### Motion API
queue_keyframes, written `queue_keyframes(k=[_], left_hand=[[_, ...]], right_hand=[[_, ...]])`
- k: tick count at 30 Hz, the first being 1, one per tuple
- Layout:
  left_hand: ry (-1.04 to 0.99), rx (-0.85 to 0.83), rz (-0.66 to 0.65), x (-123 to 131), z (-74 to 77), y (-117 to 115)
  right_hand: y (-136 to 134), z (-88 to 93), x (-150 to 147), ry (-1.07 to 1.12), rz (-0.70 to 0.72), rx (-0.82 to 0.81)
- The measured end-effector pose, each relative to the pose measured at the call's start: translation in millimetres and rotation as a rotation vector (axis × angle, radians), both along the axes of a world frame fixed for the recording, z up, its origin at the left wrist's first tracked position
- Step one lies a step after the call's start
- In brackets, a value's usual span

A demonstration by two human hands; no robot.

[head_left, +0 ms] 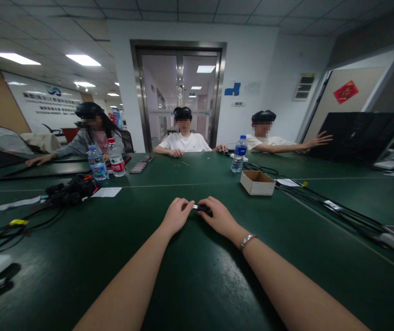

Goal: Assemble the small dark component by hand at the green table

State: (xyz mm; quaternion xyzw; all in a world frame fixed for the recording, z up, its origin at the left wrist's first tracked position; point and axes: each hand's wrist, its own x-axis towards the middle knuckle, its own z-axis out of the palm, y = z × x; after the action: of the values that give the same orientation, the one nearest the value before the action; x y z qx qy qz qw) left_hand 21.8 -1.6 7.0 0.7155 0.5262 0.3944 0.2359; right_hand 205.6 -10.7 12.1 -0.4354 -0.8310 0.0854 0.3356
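Just above the green table, or resting on it, my two hands meet at a small black piece with a silver metal end [204,209]. The thumb and fingers of my left hand [176,217] close on its silver end. My right hand [220,218] grips the black part, fingers curled over it. Part of the piece is hidden by my fingers, and its exact kind cannot be made out. A silver bracelet [248,241] circles my right wrist.
The green tabletop [197,285] bears an open cardboard box [257,185], a blue-capped water bottle [239,156], two bottles at left, black cables [324,202] and a tangled black bundle [67,191]. Several people sit across; one touches a black screen [358,135].
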Motion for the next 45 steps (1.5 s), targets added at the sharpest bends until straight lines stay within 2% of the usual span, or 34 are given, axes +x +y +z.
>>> queue_keyframes(k=[3,14,21,24,29,36,41,45], left_hand=[[0.023,-0.01,-0.016,0,1.3,-1],[-0.163,-0.047,-0.136,0,-4.5,3],[-0.259,-0.042,-0.075,-1,-8.8,7],[-0.205,-0.023,-0.057,-2,-9.9,9],[-0.013,-0.074,-0.015,-1,-3.0,5],[0.048,-0.072,-0.032,-1,0.9,1],[0.0,-0.064,-0.053,-1,1.9,-1],[-0.115,-0.06,-0.109,0,0.9,-1]], right_hand=[[-1,0.5,0,0.0,0.001,-0.004],[0,1.1,1,-0.008,-0.016,-0.025],[0,0.7,0,-0.004,-0.006,-0.015],[0,0.3,-1,0.005,0.0,-0.01],[-1,2.1,-1,0.006,-0.001,-0.011],[-2,2.5,-1,0.011,0.0,-0.021],[-2,1.9,0,0.02,-0.003,-0.028],[-2,1.6,1,0.023,-0.007,-0.031]])
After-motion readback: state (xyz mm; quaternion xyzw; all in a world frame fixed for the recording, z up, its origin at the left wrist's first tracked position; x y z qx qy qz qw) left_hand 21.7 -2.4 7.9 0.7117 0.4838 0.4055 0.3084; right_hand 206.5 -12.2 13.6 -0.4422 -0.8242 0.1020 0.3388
